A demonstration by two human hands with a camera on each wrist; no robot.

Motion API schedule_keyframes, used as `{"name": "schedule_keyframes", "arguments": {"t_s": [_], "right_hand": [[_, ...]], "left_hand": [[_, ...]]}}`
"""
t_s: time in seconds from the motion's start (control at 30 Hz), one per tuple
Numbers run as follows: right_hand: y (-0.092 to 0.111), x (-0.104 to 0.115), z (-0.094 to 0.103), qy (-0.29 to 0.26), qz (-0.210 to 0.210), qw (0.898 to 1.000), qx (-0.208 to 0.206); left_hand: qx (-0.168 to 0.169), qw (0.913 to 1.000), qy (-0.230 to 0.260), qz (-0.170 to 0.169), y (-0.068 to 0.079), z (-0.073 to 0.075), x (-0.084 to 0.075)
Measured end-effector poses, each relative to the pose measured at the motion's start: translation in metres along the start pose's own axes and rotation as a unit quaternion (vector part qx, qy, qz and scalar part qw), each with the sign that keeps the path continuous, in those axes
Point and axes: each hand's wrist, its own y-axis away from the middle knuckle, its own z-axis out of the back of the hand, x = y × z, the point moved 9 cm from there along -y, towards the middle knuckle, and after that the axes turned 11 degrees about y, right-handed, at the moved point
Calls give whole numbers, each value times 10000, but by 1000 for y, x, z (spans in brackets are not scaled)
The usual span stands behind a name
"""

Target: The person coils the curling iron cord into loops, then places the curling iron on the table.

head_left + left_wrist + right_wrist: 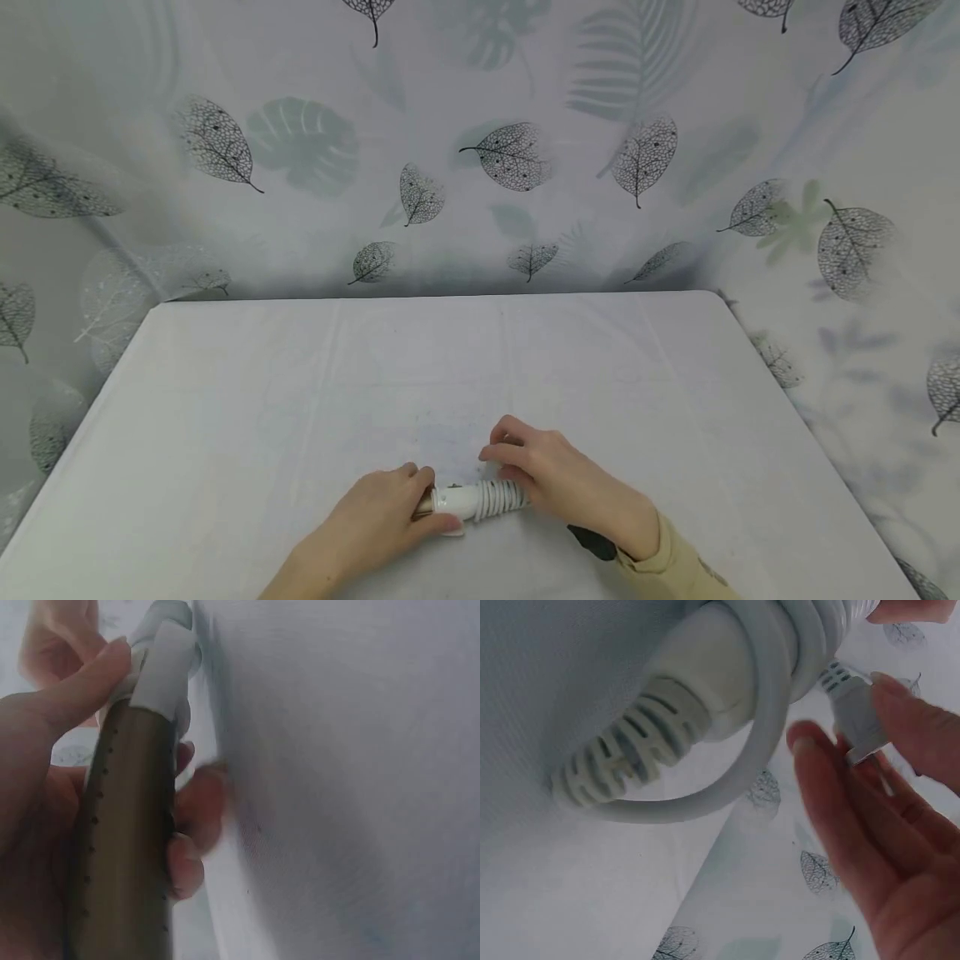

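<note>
A curling iron (456, 502) with a white handle and a bronze barrel lies across the near part of the table. My left hand (382, 510) grips it around the barrel end; in the left wrist view the thumb presses the white part and fingers curl beneath the barrel (124, 832). A white cord (501, 498) is wound in several turns around the handle. At the other end, my right hand (558, 477) pinches the cord's plug (859, 716) between thumb and fingers. The ribbed cord sleeve (630, 754) shows at the handle's tail.
A white cloth covers the table (315, 392). Behind and beside it hangs a leaf-patterned curtain (450, 100). Something black (592, 542) sits under my right wrist, by the tan sleeve (667, 558).
</note>
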Motion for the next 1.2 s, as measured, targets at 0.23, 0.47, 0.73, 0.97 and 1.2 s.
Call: {"name": "schedule_keyframes", "arguments": {"t_s": [0.23, 0.47, 0.73, 0.97, 1.2], "right_hand": [[-2, -20, -9, 480, -784, 9958, -43], [1, -33, -23, -122, -1290, 9910, 351], [4, -42, -29, 41, -1822, 9821, 476], [7, -42, -29, 140, -1822, 9814, 582], [8, -49, -14, 334, -1661, 9849, 364]], "left_hand": [[-517, 9926, -928, -584, 1, 3, -8], [-354, 9943, -848, -538, -1, -1, -6], [-395, 9951, -701, -569, -1, -2, -7], [-245, 9975, -523, -400, 0, -4, -5], [-287, 9991, -318, -79, -1, 5, 2]]}}
